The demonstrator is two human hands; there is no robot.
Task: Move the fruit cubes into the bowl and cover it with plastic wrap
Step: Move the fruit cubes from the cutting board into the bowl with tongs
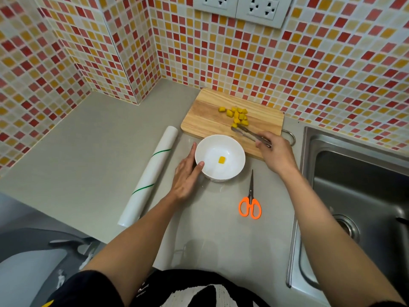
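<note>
Counter, grey, carries all our task items; a steel sink lies at its right edge. Next in size, the wooden board sits at the back against the tiled wall, and the wrap roll lies on the counter to the left of the bowl. The white bowl stands just in front of the board and holds one cube on its floor. Our left hand rests open against the bowl's left wall, thumb on the rim. Our right hand is closed on the tongs, whose tips are apart on the board, just beside the nearest piece. Orange scissors lie shut on the counter, near the bowl's right front. The remaining cubes sit clustered on the board.
</note>
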